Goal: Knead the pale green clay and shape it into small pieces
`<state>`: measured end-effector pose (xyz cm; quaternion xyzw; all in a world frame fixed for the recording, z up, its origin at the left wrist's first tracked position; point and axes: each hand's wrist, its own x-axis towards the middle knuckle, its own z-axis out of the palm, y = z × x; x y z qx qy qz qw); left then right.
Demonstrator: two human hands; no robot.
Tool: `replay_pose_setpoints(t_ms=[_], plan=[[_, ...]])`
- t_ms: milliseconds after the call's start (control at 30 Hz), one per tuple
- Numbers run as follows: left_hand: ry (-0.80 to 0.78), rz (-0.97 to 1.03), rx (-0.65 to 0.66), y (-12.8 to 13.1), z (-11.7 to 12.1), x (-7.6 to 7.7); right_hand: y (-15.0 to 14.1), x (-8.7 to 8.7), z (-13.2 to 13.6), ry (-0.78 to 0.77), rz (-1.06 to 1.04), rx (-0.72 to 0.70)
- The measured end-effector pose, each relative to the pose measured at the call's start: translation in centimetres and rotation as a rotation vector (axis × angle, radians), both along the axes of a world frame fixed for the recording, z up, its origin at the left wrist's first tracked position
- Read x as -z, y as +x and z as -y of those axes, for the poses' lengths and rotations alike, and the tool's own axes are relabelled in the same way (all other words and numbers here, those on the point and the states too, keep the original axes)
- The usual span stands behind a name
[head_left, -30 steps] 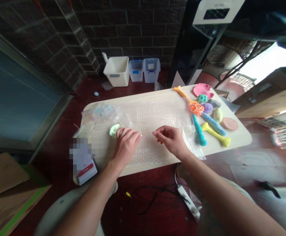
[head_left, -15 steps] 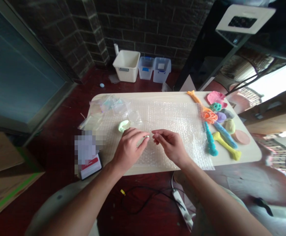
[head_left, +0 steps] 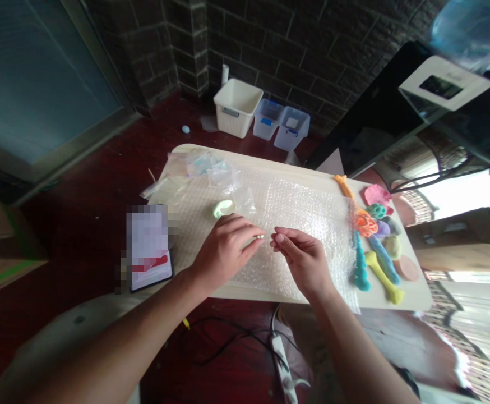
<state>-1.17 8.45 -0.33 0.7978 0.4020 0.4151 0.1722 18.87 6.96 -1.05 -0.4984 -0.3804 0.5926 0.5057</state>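
My left hand [head_left: 226, 245] pinches a small pale green bit of modelling clay [head_left: 260, 237] between thumb and fingertips. Just across a narrow gap, my right hand [head_left: 306, 255] has its thumb pressed against its curled fingers. Whatever may be in that pinch is hidden or too small to name. Both hands hover over a sheet of bubble wrap [head_left: 304, 210] on the table. A larger curved lump of pale green clay [head_left: 220, 209] lies just beyond my left hand, partly covered by it.
Clear plastic bags [head_left: 223, 175] lie at the table's far left. A tablet-like screen [head_left: 152, 272], partly blurred out, sits at the left edge. Coloured clay shapes, including a yellow bone-like piece [head_left: 383, 278], crowd the right end. A power strip [head_left: 284, 367] lies below; bins [head_left: 239, 109] stand behind.
The view has turned, so the table appears tilted. Both hands keep their pinches close together, with the pale green bit still in my left fingertips.
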Motion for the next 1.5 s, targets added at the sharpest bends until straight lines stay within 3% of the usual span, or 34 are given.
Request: replay_pose_setpoints(t_ms=[767,1000,1267,1500], plan=[[-0.013,0.008,-0.003,0.7,0.0,0.2,0.5,-1.3,0.4,-0.017,-0.035,-0.051],[-0.040,0.105,0.006,1.0,0.3,-0.1,0.5,-1.8,0.7,-0.058,-0.060,-0.077],[-0.033,0.173,0.050,1.0,0.7,-0.3,0.6,-1.2,1.0,0.046,0.017,-0.098],[-0.016,0.174,0.066,1.0,0.8,-0.2,0.7,-0.9,1.1,0.034,0.012,-0.117]])
